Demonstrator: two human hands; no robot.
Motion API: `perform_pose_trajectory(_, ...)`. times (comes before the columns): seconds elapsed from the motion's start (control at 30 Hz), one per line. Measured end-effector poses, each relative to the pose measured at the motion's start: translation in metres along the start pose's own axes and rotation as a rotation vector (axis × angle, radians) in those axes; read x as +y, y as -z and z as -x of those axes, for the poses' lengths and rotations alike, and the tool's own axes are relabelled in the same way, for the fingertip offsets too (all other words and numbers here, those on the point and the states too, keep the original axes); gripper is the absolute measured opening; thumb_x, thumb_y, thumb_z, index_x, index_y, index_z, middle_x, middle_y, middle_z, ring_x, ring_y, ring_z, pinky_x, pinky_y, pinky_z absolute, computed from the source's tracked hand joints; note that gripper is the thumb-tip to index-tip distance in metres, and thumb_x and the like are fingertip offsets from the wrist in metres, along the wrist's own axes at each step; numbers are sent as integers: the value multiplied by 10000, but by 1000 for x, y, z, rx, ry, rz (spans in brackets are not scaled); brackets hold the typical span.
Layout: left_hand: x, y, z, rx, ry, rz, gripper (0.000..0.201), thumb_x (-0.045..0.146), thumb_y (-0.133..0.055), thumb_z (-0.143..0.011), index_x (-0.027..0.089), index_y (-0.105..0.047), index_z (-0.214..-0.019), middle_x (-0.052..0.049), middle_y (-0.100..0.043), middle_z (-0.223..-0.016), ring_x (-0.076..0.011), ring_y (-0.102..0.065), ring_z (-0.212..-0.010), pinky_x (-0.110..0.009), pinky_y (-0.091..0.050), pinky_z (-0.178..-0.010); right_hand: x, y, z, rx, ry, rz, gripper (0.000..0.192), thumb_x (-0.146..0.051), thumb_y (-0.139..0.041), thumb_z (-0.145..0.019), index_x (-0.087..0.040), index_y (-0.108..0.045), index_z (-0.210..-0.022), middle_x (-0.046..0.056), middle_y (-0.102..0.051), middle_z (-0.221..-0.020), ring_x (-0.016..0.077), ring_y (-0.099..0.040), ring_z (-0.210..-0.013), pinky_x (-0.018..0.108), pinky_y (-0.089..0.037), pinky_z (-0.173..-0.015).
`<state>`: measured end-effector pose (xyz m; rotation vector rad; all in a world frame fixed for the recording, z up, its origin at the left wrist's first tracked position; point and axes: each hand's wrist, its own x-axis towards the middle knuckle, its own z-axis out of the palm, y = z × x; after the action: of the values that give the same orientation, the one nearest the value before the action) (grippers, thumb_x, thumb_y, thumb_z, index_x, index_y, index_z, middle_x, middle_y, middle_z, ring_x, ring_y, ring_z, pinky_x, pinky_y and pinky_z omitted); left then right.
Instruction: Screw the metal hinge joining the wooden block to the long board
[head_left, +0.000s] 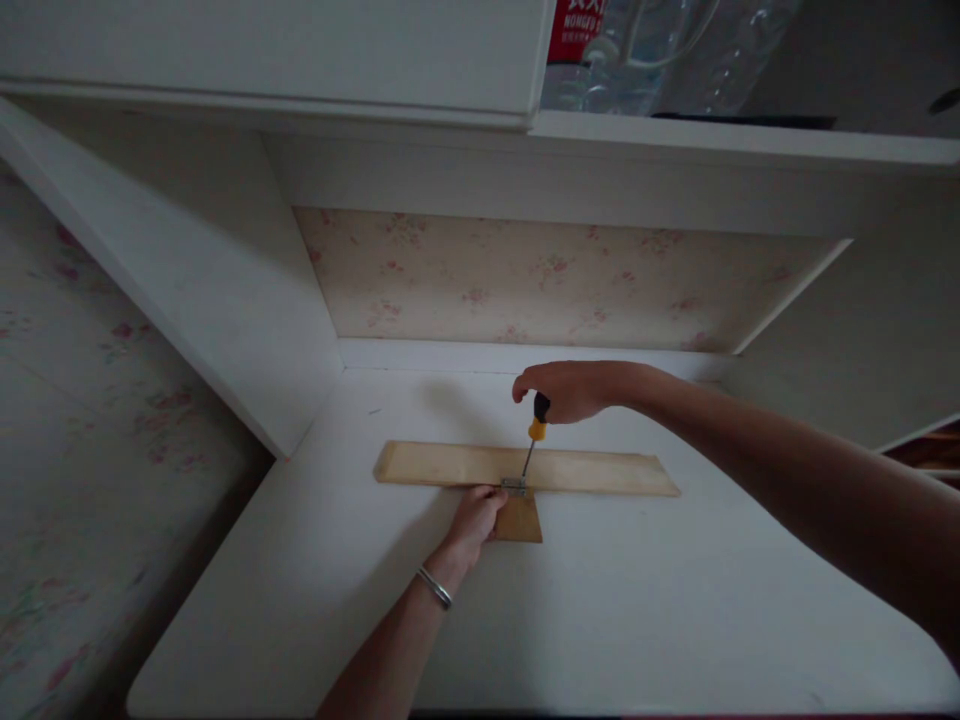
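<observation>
A long pale wooden board (442, 463) lies crosswise on the white desktop. Against its near edge sits a short, darker wooden piece (519, 522), and a small metal hinge (513, 486) spans the joint between them. My left hand (477, 515) is closed on the short piece, thumb and fingers beside the hinge. In my right hand (566, 390) is a screwdriver (537, 430) with a black and yellow handle, gripped from above. Its shaft slants down, and the tip is at the far side of the hinge. Whether a screw sits under the tip is too small to tell.
The white desktop (645, 610) ends at rounded front corners. White side panels (225, 290) enclose it left and right, with floral wallpaper (480, 275) at the back. Overhead, a white shelf (720, 137) holds clear plastic bottles (637, 70) and a red-labelled package (574, 32).
</observation>
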<state>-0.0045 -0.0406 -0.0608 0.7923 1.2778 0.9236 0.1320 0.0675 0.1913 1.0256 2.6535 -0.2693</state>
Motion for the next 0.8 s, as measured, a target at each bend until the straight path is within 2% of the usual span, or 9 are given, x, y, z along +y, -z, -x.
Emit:
perform_pose_trajectory(0.1,0,0,-1,-6,11,16,191,336,-640,-735,146,-619,-720,28,-515,-583,-77,-380,-456,-217,-185,-426,-2,1,1,12,19,-19,545,-361,-664,-657,-217,-551,-1170,101,-590,-1156,231,-580,-941,282,-424,-698)
perform_pose_trajectory(0.2,3,0,1,-1,20,17,194,329,-649,-739,147,-600,-690,39,-480,-548,-66,-341,-422,-219,-158,-418,-4,1,-2,25,-116,44,476,-573,-534,-749,-200,-624,-1030,106,-652,-970,254,-598,-845,321,-415,-659)
perform_pose_trajectory(0.27,4,0,2,7,18,17,196,329,-652,-740,148,-596,-688,42,-472,-545,-64,-334,-420,-216,-158,-416,-4,1,-4,42,-144,96,401,-510,-427,-835,-192,-653,-932,106,-662,-889,246,-603,-809,325,-404,-653)
perform_pose_trajectory(0.33,4,0,3,2,18,24,205,340,-655,-735,148,-599,-694,41,-478,-556,-65,-345,-432,-212,-166,-418,-2,1,-4,29,-71,101,286,-364,-470,-820,-200,-648,-972,99,-659,-947,230,-599,-844,308,-402,-671)
perform_pose_trajectory(0.4,3,0,2,-13,18,28,218,357,-656,-729,146,-608,-706,36,-494,-570,-69,-359,-447,-210,-174,-423,-1,2,-3,-9,3,71,349,-279,-557,-734,-212,-617,-1072,94,-638,-1050,220,-591,-889,289,-406,-682)
perform_pose_trajectory(0.5,0,1,0,-17,10,16,222,363,-645,-726,143,-628,-746,19,-544,-616,-81,-398,-480,-210,-194,-430,-3,4,-2,-45,-55,55,421,-380,-603,-704,-216,-603,-1091,99,-637,-1049,236,-591,-874,297,-409,-650)
perform_pose_trajectory(0.63,-3,1,-2,-16,-9,-1,205,344,-623,-728,141,-631,-752,15,-548,-618,-84,-396,-476,-216,-194,-416,-7,4,-1,12,-216,104,451,-599,-440,-788,-221,-651,-913,99,-664,-897,254,-599,-784,319,-388,-594)
perform_pose_trajectory(0.73,-1,0,0,-21,-10,-3,178,322,-605,-727,145,-620,-734,17,-529,-610,-82,-387,-462,-215,-190,-403,-5,2,0,33,-183,123,314,-430,-477,-806,-222,-642,-973,100,-662,-930,243,-602,-812,312,-392,-617)
perform_pose_trajectory(0.8,2,0,1,-16,-5,-3,162,309,-602,-724,147,-610,-715,21,-510,-596,-79,-379,-453,-214,-182,-399,-4,2,1,2,-84,86,346,-302,-550,-740,-232,-608,-1073,90,-646,-1029,226,-597,-862,294,-405,-645)
